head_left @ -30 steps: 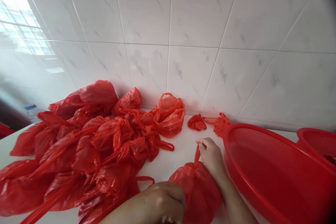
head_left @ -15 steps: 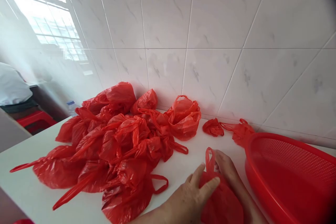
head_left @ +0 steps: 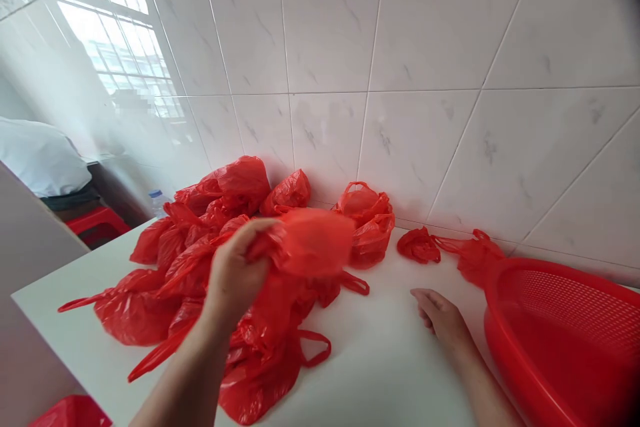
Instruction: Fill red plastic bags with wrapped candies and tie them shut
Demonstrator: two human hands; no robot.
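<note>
The bag (head_left: 320, 243) is held by one end in the left hand's (head_left: 239, 273) fingers, its length pointed rightward above the pile (head_left: 135, 315); the right hand (head_left: 443, 320), farther off, is half-curled, its grip unclear.

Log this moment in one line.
left hand: holds red bag over bag pile | right hand: beside red basket, nothing visibly held
</note>
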